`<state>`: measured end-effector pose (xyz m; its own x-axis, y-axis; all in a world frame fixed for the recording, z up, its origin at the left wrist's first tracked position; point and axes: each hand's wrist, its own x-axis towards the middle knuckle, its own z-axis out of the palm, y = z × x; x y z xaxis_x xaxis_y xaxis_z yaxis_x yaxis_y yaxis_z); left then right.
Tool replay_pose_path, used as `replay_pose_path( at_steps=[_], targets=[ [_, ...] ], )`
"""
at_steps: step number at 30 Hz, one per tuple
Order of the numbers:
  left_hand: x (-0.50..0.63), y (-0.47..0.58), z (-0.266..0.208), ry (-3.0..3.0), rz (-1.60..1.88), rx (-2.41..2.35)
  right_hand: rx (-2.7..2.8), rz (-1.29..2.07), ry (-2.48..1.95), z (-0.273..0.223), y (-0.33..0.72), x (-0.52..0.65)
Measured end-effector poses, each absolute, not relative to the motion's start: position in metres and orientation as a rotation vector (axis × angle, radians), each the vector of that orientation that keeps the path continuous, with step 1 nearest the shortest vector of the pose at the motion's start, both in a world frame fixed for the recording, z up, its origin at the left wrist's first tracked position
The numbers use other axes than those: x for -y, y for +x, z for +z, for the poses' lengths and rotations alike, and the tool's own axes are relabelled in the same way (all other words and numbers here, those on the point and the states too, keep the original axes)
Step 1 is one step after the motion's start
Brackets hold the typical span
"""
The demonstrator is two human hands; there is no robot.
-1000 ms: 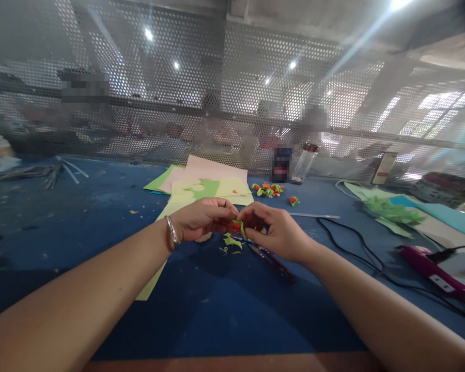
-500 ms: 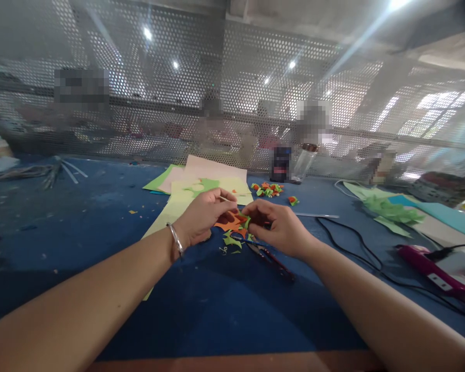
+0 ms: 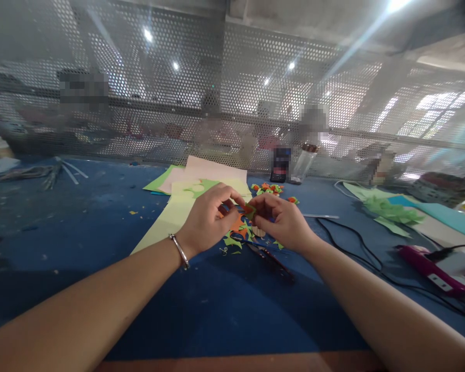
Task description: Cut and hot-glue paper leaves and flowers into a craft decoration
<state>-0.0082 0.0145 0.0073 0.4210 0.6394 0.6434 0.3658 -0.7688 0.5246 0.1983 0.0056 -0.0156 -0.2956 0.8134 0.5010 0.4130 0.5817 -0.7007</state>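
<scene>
Above a pile of cut scraps, my left hand and my right hand meet at a small green and orange paper piece. The fingers of my right hand pinch its right side. The curled fingertips of my left hand close on its left side; the exact contact is partly hidden. Orange paper scraps and green paper scraps lie below. A round pale wooden-looking piece shows beneath my right fingers. Dark-handled scissors lie just in front of the scraps.
Pale yellow paper and pink paper lie behind and left. A heap of small green and orange paper pieces sits farther back, near a clear bottle. At right are a black cable and a magenta power strip.
Both hands have drawn together around the small green and orange piece. A thin pale strip at my left fingertips no longer shows. The round pale piece under my right hand is now visible.
</scene>
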Motion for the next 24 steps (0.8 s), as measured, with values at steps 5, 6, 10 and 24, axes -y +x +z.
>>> replay_pose_path(
  at_steps=[5,6,10,24],
  targets=[
    [-0.0163,-0.0075,0.0074,2.41,1.263,-0.908,1.911,0.543,-1.0,-0.0169,0.1993,-0.0066],
    [-0.0163,-0.0075,0.0073,2.412,1.264,-0.911,1.913,0.547,-0.999,-0.017,0.1993,-0.0066],
    [-0.0151,-0.0077,0.0063,2.418,1.267,-0.908,1.915,0.571,-0.999,-0.0168,0.1993,-0.006],
    [-0.0178,-0.0072,0.0007,2.38,1.231,-0.931,1.903,0.604,-0.979,-0.0143,0.1976,-0.0042]
  ],
)
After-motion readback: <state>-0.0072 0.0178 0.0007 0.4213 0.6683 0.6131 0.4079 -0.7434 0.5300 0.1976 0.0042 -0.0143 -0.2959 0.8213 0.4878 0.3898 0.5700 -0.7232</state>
